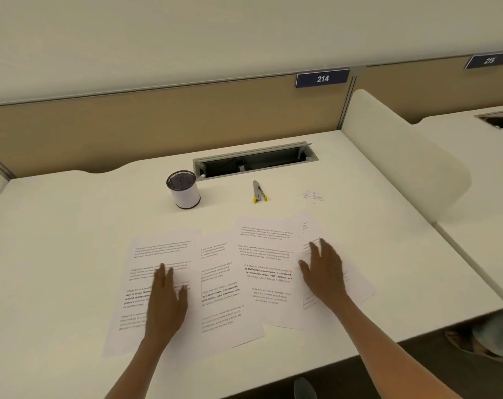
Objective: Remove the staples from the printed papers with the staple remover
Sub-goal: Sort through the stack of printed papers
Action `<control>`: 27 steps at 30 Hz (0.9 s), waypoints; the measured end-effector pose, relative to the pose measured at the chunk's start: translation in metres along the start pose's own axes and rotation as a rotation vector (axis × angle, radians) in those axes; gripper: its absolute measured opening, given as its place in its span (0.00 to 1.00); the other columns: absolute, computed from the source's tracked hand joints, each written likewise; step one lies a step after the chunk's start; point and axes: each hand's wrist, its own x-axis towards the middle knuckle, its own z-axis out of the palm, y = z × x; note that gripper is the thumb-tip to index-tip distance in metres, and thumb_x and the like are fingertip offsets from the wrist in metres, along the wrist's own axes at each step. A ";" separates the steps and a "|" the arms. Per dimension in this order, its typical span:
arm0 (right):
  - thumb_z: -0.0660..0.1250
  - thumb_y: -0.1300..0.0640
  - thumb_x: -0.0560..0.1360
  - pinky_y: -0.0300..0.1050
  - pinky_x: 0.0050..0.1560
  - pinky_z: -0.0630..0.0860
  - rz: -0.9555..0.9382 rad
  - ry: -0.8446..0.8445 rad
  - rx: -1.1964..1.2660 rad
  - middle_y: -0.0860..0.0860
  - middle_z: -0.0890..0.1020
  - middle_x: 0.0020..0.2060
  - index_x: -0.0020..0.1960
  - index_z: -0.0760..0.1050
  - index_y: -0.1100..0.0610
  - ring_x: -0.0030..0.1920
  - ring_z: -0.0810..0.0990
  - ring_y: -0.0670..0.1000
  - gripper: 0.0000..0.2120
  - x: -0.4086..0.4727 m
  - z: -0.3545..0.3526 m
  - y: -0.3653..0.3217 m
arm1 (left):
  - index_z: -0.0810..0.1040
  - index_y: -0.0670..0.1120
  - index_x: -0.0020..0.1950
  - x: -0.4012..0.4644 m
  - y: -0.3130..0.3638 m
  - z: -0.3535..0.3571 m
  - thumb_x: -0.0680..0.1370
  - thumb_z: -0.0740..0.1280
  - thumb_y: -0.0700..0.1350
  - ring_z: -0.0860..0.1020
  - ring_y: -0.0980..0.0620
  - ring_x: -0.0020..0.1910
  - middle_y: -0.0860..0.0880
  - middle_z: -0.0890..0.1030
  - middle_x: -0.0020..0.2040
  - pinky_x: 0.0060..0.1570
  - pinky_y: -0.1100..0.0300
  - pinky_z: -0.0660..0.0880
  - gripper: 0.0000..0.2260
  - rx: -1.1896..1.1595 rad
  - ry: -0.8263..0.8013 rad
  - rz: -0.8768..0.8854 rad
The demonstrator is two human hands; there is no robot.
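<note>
White printed papers [233,272] with blocks of black text are fanned out overlapping across the lower middle of the frame. Left hand [165,300] and right hand [325,272] both rest flat on them, fingers straight. Silver staple remover [257,192] with yellow tips lies untouched above the sheets, mid-frame, well apart from either hand.

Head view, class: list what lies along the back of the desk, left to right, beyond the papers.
Pen cup → staple remover → pulled staples.
</note>
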 end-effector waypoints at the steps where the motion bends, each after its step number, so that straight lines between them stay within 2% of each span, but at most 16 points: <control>1: 0.64 0.45 0.76 0.62 0.67 0.66 0.097 0.006 -0.007 0.64 0.68 0.69 0.69 0.68 0.61 0.69 0.67 0.65 0.28 0.002 -0.002 0.005 | 0.59 0.38 0.80 -0.001 -0.004 -0.004 0.80 0.68 0.49 0.50 0.40 0.81 0.39 0.53 0.82 0.78 0.42 0.53 0.33 0.061 0.007 -0.066; 4: 0.60 0.37 0.75 0.59 0.58 0.69 0.324 -0.060 -0.028 0.62 0.72 0.61 0.64 0.67 0.61 0.63 0.68 0.63 0.30 0.005 -0.008 0.009 | 0.52 0.44 0.82 -0.007 -0.007 -0.012 0.75 0.67 0.65 0.42 0.33 0.80 0.36 0.46 0.82 0.75 0.32 0.47 0.44 0.184 -0.085 -0.345; 6: 0.59 0.33 0.73 0.56 0.53 0.70 0.343 -0.084 -0.061 0.58 0.72 0.55 0.58 0.68 0.60 0.58 0.70 0.61 0.31 0.005 -0.009 0.004 | 0.51 0.48 0.82 -0.010 0.000 -0.014 0.72 0.62 0.74 0.40 0.33 0.79 0.37 0.43 0.81 0.72 0.27 0.45 0.47 0.198 -0.160 -0.466; 8: 0.60 0.32 0.71 0.54 0.52 0.70 0.328 -0.099 -0.095 0.57 0.72 0.54 0.57 0.69 0.60 0.56 0.70 0.60 0.32 0.004 -0.010 -0.004 | 0.51 0.51 0.82 -0.012 0.010 -0.012 0.70 0.59 0.77 0.40 0.33 0.79 0.39 0.43 0.82 0.71 0.26 0.46 0.48 0.189 -0.178 -0.499; 12: 0.62 0.36 0.72 0.53 0.51 0.70 0.233 -0.152 -0.068 0.56 0.71 0.54 0.55 0.71 0.58 0.56 0.70 0.59 0.27 0.004 -0.008 -0.024 | 0.55 0.53 0.81 -0.017 0.038 -0.003 0.71 0.59 0.77 0.46 0.37 0.80 0.41 0.47 0.82 0.72 0.31 0.52 0.46 0.179 -0.163 -0.464; 16: 0.62 0.39 0.74 0.51 0.50 0.72 0.211 -0.137 0.077 0.56 0.72 0.54 0.57 0.70 0.60 0.56 0.72 0.58 0.24 0.009 -0.014 -0.033 | 0.65 0.46 0.77 -0.018 0.054 -0.004 0.76 0.66 0.65 0.57 0.38 0.77 0.41 0.58 0.80 0.69 0.37 0.61 0.36 0.107 -0.033 -0.408; 19: 0.64 0.36 0.72 0.50 0.47 0.72 0.284 -0.097 0.034 0.58 0.73 0.53 0.55 0.70 0.62 0.54 0.72 0.59 0.29 0.015 -0.018 -0.026 | 0.62 0.44 0.78 -0.018 0.043 -0.008 0.75 0.70 0.60 0.53 0.36 0.78 0.37 0.55 0.80 0.71 0.37 0.58 0.37 0.116 0.038 -0.420; 21: 0.63 0.33 0.71 0.51 0.49 0.73 0.326 -0.133 0.026 0.58 0.73 0.54 0.56 0.70 0.62 0.55 0.72 0.59 0.33 0.016 -0.015 -0.023 | 0.61 0.46 0.79 -0.019 0.035 -0.009 0.74 0.70 0.63 0.51 0.35 0.78 0.36 0.53 0.80 0.72 0.37 0.57 0.39 0.141 -0.012 -0.480; 23: 0.62 0.31 0.70 0.51 0.51 0.72 0.301 -0.162 0.016 0.57 0.73 0.54 0.56 0.72 0.63 0.56 0.71 0.58 0.35 0.014 -0.011 -0.027 | 0.62 0.49 0.78 -0.021 0.036 -0.008 0.74 0.66 0.68 0.56 0.35 0.76 0.36 0.55 0.78 0.70 0.38 0.62 0.39 0.167 -0.059 -0.498; 27: 0.63 0.30 0.69 0.50 0.51 0.71 0.231 -0.224 0.019 0.55 0.72 0.55 0.56 0.71 0.61 0.57 0.71 0.57 0.36 0.009 -0.009 -0.052 | 0.65 0.52 0.77 -0.023 0.062 0.000 0.73 0.64 0.71 0.60 0.37 0.72 0.38 0.60 0.75 0.66 0.42 0.68 0.38 0.185 -0.094 -0.413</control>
